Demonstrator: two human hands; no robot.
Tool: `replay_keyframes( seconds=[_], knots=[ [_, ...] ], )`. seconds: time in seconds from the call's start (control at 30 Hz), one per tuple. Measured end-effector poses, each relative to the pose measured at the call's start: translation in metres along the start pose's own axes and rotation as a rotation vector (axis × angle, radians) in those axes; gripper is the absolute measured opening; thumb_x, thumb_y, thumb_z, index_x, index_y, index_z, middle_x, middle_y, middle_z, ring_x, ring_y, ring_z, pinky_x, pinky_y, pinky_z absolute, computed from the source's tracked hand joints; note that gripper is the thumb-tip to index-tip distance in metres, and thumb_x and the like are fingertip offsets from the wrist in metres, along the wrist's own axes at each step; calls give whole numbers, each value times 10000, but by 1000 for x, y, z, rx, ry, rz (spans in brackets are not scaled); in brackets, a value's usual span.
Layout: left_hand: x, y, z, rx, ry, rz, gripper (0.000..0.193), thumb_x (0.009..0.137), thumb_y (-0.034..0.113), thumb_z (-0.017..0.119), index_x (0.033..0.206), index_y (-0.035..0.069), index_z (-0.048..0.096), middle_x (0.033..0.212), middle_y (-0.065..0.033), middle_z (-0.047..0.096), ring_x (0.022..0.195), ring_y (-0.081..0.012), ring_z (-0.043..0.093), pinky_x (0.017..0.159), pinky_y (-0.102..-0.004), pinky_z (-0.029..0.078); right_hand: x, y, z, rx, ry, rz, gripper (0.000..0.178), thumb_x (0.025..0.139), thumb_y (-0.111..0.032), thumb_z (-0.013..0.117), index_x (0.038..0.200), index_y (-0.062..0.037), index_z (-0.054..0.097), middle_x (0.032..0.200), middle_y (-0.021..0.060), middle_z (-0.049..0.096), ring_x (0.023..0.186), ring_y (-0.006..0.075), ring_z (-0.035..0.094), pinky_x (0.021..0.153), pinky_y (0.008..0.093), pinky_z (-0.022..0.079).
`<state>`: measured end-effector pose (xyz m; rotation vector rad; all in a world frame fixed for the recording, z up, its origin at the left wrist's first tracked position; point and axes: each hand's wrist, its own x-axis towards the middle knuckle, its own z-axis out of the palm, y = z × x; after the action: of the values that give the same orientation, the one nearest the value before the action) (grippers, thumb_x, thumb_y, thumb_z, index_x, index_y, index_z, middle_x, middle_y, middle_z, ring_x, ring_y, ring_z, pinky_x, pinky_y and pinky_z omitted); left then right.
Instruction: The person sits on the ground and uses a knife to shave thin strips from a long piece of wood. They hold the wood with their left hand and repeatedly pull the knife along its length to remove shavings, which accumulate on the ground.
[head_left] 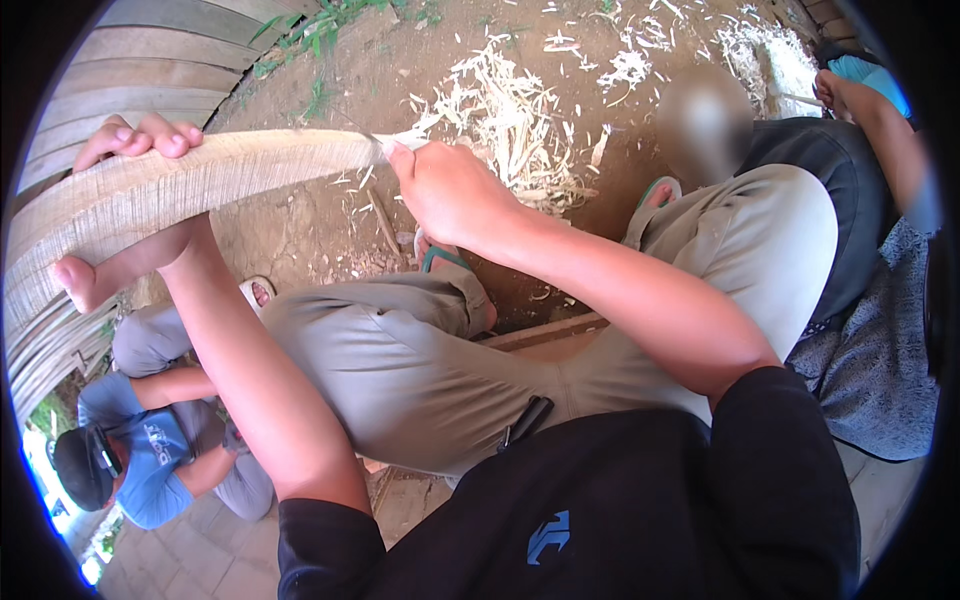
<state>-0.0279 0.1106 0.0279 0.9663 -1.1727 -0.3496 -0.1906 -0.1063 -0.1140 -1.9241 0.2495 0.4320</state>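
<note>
A long, pale wooden board (190, 180) runs from the left rim to its narrow end in front of me. My left hand (130, 260) is closed around its wide part, fingers over the far edge and thumb on the near edge. At the narrow end my right hand (445, 190) is closed in a fist. A thin dark blade, seemingly of a knife (374, 139), shows beside its thumb against the wood; the handle is hidden inside the fist. Fine lines cross the board's near face.
Wood shavings (510, 125) lie heaped on the dirt ground (340, 60). A slatted wooden wall (150, 75) stands at the far left. A person in a blue shirt (155, 450) sits at lower left; another person's hand (832, 95) and dark-trousered leg (830, 150) are close at right.
</note>
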Motion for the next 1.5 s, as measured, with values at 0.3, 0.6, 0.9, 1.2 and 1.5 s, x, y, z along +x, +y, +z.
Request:
replay_keyframes(
  seconds=[0.3,0.6,0.9,1.2,1.5],
  knots=[
    [-1,0,-5,-61,31,-40,1031,796,766,492,1237,-165,539,1133,-226,598,988,-379,612,912,-544,475,-1,5,0,14,-4,-9,618,1110,-345,331,872,81,709,852,307,711,793,468,711,809,544,567],
    [-6,1,-16,-10,135,-34,1004,794,785,437,1221,-113,576,1083,-220,637,936,-384,618,868,-537,475,-2,-7,-9,31,-36,-2,624,1109,-356,328,865,73,709,775,266,707,803,434,721,817,526,573],
    [-4,-2,-11,1,156,-62,994,796,798,414,1184,-100,591,1043,-201,649,916,-372,628,855,-528,477,0,4,-2,1,-25,24,624,1121,-344,312,844,63,696,744,256,690,775,418,718,790,531,578],
    [-3,-2,-16,-39,54,-36,1037,800,790,467,1259,-137,538,1074,-248,630,987,-374,613,879,-531,476,20,26,2,-190,11,-83,577,1124,-320,296,963,62,696,745,241,678,770,397,720,746,529,579],
    [-2,0,-6,-87,18,-27,1054,811,783,472,1264,-168,526,1159,-262,612,1009,-393,607,904,-557,475,2,-2,-2,-47,-31,-1,561,1127,-299,287,961,50,693,705,229,672,720,416,710,733,526,587]
  ],
)
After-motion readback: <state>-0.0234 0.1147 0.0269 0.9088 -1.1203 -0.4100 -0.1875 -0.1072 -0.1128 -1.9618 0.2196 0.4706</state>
